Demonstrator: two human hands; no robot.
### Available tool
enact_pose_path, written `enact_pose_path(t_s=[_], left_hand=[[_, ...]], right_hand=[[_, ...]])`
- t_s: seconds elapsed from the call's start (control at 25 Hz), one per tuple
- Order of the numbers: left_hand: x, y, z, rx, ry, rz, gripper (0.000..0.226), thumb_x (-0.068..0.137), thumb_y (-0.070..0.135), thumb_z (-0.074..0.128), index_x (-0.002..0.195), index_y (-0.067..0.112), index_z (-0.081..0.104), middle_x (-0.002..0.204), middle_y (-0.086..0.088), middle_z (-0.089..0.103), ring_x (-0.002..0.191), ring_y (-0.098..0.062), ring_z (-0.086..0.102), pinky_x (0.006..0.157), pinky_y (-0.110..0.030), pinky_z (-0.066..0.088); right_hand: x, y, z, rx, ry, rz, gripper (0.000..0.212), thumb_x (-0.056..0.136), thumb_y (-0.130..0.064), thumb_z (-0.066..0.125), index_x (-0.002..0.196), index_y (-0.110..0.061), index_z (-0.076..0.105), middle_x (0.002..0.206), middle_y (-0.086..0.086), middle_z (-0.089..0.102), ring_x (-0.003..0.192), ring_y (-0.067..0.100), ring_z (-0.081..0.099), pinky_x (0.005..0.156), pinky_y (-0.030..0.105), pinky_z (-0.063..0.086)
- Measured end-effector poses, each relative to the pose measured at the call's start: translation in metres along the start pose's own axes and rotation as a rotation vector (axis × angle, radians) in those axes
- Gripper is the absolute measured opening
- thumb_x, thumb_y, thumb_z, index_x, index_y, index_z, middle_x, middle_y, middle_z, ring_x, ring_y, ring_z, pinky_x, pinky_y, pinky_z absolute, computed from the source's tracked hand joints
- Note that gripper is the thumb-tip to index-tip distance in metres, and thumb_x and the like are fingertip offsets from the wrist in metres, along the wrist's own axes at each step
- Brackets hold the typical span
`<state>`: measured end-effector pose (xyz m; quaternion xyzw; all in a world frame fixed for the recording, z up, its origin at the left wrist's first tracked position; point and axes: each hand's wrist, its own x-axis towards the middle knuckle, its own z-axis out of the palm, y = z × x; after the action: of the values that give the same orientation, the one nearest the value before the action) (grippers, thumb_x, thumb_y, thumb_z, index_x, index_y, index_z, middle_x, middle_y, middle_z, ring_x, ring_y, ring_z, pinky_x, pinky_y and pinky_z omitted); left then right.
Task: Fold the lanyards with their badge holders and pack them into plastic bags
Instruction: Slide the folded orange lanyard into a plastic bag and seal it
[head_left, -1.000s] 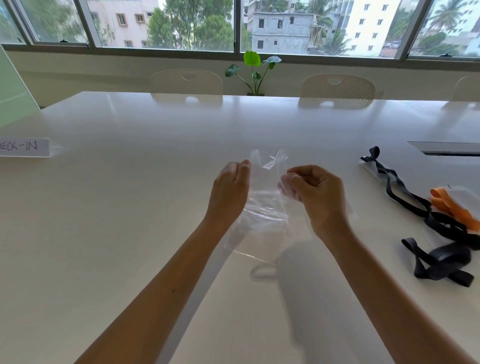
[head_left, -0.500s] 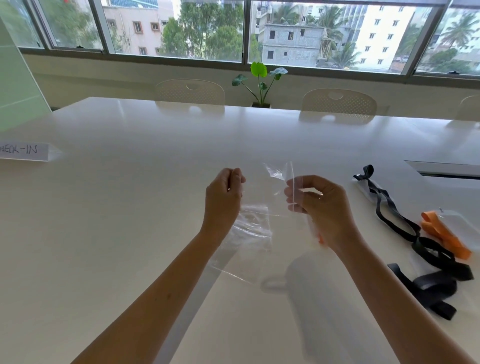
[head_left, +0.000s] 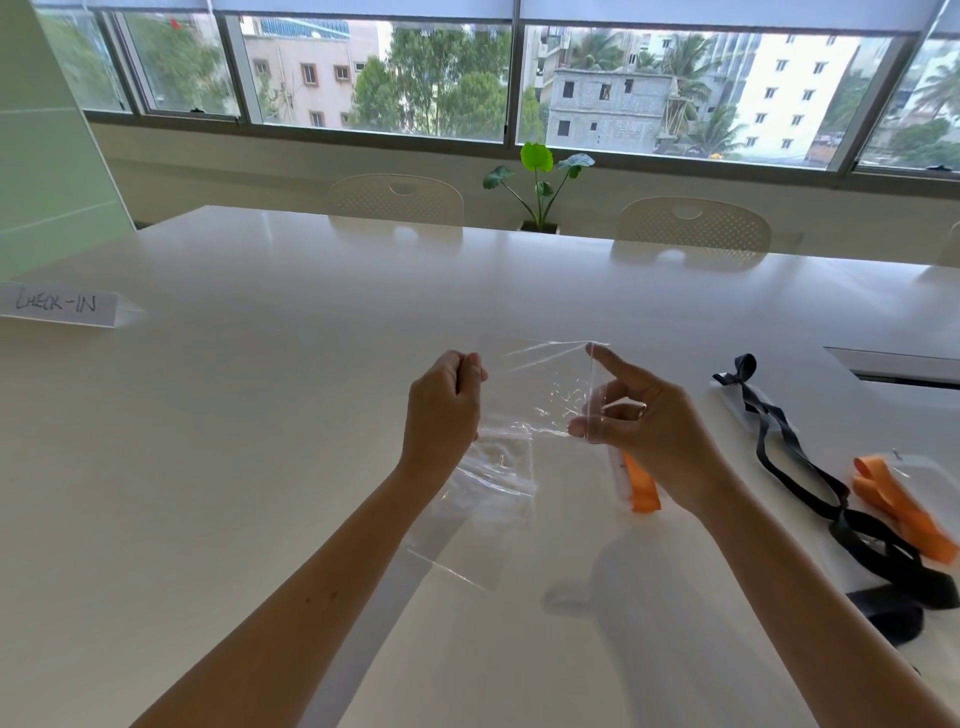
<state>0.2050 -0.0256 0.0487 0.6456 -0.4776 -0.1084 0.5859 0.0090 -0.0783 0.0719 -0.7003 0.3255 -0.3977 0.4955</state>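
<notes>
1. Clear plastic bag (head_left: 540, 395) held up above the middle of the white bench (head_left: 260, 415), stretched between both hands.
2. Left hand (head_left: 441, 410) curled, pinching its left edge.
3. Right hand (head_left: 639, 421) pinching its right edge, forefinger straight.
4. Orange lanyard (head_left: 641, 486) beneath right hand; black lanyard (head_left: 795, 457) near right edge.

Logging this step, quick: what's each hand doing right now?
Left hand: pinches the clear plastic bag.
Right hand: pinches the bag's other edge.

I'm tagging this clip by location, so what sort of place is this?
Probably an office meeting room set up for event check-in: a long white table, perforated chairs along it, and a handwritten CHECK-IN sign.
</notes>
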Motion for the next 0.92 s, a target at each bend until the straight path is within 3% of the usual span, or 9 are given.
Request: enact_pose_path(t_s=[0.2, 0.28, 0.36, 0.44, 0.52, 0.56, 0.68, 0.92], left_hand=[[0.010, -0.009, -0.003, 0.077, -0.048, 0.045, 0.021, 0.098, 0.025, 0.049, 0.088, 0.009, 0.057, 0.052, 0.003, 0.047, 0.045, -0.017, 0.043, 0.051, -0.036, 0.044], [0.013, -0.011, -0.008, 0.215, -0.034, 0.131, 0.019, 0.096, 0.026, 0.052, 0.095, 0.007, 0.054, 0.054, 0.003, 0.048, 0.044, -0.015, 0.043, 0.051, -0.030, 0.039], [0.018, -0.008, -0.017, 0.295, -0.033, 0.228, 0.026, 0.093, 0.029, 0.057, 0.106, 0.008, 0.052, 0.064, 0.002, 0.052, 0.054, -0.012, 0.048, 0.057, -0.031, 0.045], [0.023, -0.001, -0.021, 0.288, -0.207, 0.314, 0.054, 0.083, 0.044, 0.065, 0.124, 0.014, 0.046, 0.099, -0.002, 0.059, 0.088, -0.015, 0.055, 0.079, -0.033, 0.048], [0.021, 0.006, -0.016, 0.429, -0.484, 0.419, 0.095, 0.068, 0.066, 0.065, 0.143, 0.024, 0.026, 0.143, 0.001, 0.038, 0.128, -0.016, 0.035, 0.102, -0.038, 0.030], [0.018, 0.009, -0.011, 0.510, -0.586, 0.468, 0.110, 0.062, 0.074, 0.063, 0.147, 0.027, 0.013, 0.153, 0.006, 0.023, 0.138, -0.013, 0.021, 0.105, -0.040, 0.019], [0.007, 0.007, 0.006, 0.606, -0.672, 0.533, 0.121, 0.058, 0.078, 0.063, 0.148, 0.029, -0.003, 0.158, 0.007, 0.010, 0.144, -0.012, 0.008, 0.106, -0.040, 0.009], [-0.002, 0.000, 0.016, 0.531, -0.662, 0.516, 0.110, 0.060, 0.079, 0.061, 0.143, 0.030, 0.008, 0.141, 0.007, 0.031, 0.131, -0.013, 0.031, 0.101, -0.032, 0.011]], right_hand=[[0.004, 0.001, -0.005, 0.014, -0.056, -0.006, 0.081, 0.060, 0.001, 0.082, 0.125, -0.036, 0.052, 0.067, -0.001, 0.061, 0.062, 0.014, 0.063, 0.061, 0.021, 0.053], [0.006, 0.002, -0.007, -0.038, -0.052, -0.017, 0.081, 0.060, -0.001, 0.084, 0.126, -0.037, 0.052, 0.066, -0.003, 0.062, 0.060, 0.011, 0.062, 0.060, 0.020, 0.053], [0.008, 0.005, -0.008, -0.102, -0.050, -0.026, 0.082, 0.058, -0.006, 0.086, 0.127, -0.037, 0.054, 0.067, -0.003, 0.063, 0.058, 0.011, 0.061, 0.061, 0.025, 0.055], [0.009, 0.007, -0.008, -0.189, -0.066, -0.027, 0.082, 0.055, -0.013, 0.088, 0.122, -0.046, 0.054, 0.071, -0.005, 0.066, 0.060, 0.013, 0.064, 0.066, 0.033, 0.058], [0.010, 0.009, -0.005, -0.288, -0.105, -0.031, 0.081, 0.054, -0.020, 0.088, 0.118, -0.055, 0.053, 0.075, -0.010, 0.067, 0.062, 0.010, 0.066, 0.068, 0.032, 0.056], [0.010, 0.010, -0.004, -0.334, -0.130, -0.040, 0.082, 0.054, -0.023, 0.089, 0.119, -0.056, 0.052, 0.076, -0.013, 0.068, 0.063, 0.009, 0.067, 0.069, 0.029, 0.056], [0.008, 0.013, 0.000, -0.417, -0.189, -0.062, 0.087, 0.054, -0.031, 0.087, 0.127, -0.051, 0.046, 0.078, -0.015, 0.068, 0.065, 0.006, 0.069, 0.067, 0.024, 0.053], [0.004, 0.015, -0.002, -0.479, -0.203, -0.059, 0.081, 0.054, -0.036, 0.084, 0.122, -0.059, 0.047, 0.078, -0.016, 0.067, 0.061, 0.001, 0.067, 0.059, 0.019, 0.047]])
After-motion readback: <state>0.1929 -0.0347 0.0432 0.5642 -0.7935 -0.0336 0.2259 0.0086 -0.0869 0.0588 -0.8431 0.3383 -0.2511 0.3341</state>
